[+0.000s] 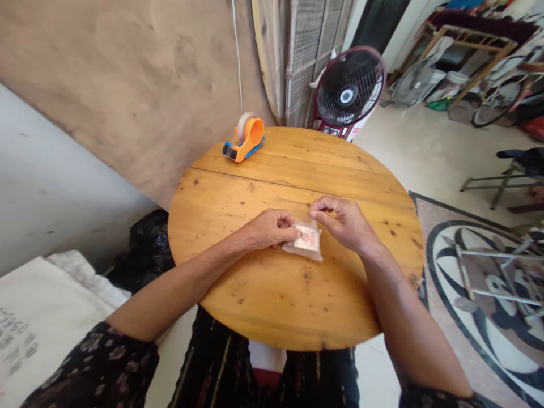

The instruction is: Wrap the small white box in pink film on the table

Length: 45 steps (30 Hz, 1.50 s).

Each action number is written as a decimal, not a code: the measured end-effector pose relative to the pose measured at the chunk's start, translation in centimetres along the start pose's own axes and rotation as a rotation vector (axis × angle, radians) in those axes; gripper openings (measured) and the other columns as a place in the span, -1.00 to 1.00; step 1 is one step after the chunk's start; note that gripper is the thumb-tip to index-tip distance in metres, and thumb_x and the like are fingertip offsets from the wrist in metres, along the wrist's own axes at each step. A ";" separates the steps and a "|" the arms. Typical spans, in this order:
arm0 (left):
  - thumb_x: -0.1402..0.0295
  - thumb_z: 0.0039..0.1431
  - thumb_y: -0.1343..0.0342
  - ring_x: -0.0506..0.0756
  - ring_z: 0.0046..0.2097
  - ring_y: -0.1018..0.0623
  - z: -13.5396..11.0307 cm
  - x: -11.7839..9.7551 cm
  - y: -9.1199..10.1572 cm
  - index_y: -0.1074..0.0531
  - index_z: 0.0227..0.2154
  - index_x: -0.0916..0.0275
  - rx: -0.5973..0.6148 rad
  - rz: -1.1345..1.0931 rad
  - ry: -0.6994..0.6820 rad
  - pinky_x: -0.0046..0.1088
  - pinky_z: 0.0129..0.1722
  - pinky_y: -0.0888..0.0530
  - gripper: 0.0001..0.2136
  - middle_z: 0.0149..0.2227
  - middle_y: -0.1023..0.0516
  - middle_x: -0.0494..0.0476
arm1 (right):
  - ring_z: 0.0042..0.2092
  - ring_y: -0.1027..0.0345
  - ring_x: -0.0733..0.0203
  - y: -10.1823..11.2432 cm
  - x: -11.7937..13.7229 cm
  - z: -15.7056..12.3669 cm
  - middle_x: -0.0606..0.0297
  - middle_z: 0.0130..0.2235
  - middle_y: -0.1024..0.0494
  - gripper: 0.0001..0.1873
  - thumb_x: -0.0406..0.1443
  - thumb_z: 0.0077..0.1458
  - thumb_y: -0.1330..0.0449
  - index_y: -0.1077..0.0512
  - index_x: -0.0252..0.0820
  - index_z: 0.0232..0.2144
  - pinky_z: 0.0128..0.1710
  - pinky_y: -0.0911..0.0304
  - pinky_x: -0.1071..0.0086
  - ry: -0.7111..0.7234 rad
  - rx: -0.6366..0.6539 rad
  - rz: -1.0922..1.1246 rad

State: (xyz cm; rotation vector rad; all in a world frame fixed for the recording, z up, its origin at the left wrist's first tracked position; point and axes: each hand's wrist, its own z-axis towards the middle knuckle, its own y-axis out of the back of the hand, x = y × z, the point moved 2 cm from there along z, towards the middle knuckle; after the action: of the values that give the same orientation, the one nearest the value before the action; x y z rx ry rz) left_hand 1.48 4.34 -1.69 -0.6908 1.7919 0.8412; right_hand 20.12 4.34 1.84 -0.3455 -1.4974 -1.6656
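Note:
A small clear plastic packet (306, 242) with a red and white printed label lies on the round wooden table (293, 306), near its middle. My left hand (267, 228) is curled, its fingertips pinching the packet's left edge. My right hand (342, 222) is also curled, thumb and fingers pressed together at the packet's upper right corner. Both forearms reach in from the near edge of the table.
An orange tape dispenser (245, 139) sits at the table's far left edge. A standing fan (349, 90) is behind the table. A black bag (148, 249) and white sacks (46, 317) lie on the floor to the left. A metal frame (497, 272) stands on the patterned floor at right.

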 end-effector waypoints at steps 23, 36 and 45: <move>0.27 0.01 -0.17 -0.09 -0.62 -0.32 -0.1 -0.3 -0.1 -0.37 -0.44 0.27 -0.020 -0.006 0.003 -0.61 -0.64 -0.21 -0.83 -0.64 -0.35 -0.09 | -0.28 -0.42 0.24 0.5 1.3 -1.2 0.29 -0.34 -0.57 -0.86 -0.36 0.13 -0.18 -0.49 -0.16 -0.46 -0.19 -0.19 0.33 0.284 0.166 -0.107; 0.22 0.06 -0.16 -0.10 -0.63 -0.32 -0.1 -0.3 -0.1 -0.37 -0.44 0.27 -0.014 0.018 -0.004 -0.61 -0.64 -0.19 -0.80 -0.65 -0.34 -0.10 | -0.27 -0.39 0.25 0.2 1.1 -1.6 0.33 -0.33 -0.56 -0.85 -0.37 0.13 -0.19 -0.52 -0.11 -0.45 -0.17 -0.09 0.29 0.355 0.166 -0.249; 0.21 0.07 -0.16 -0.10 -0.62 -0.32 -0.4 -0.7 0.1 -0.38 -0.42 0.27 -0.008 0.016 -0.006 -0.62 -0.64 -0.21 -0.79 -0.64 -0.35 -0.10 | -0.26 -0.39 0.24 0.2 1.5 -2.0 0.30 -0.31 -0.55 -0.85 -0.41 0.10 -0.18 -0.52 -0.15 -0.45 -0.18 -0.08 0.28 0.399 0.162 -0.327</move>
State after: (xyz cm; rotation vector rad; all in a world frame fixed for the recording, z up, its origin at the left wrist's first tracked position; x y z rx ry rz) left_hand 1.45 4.13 -0.91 -0.6798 1.7913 0.8609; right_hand 19.98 1.93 2.55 0.3211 -1.4191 -1.7196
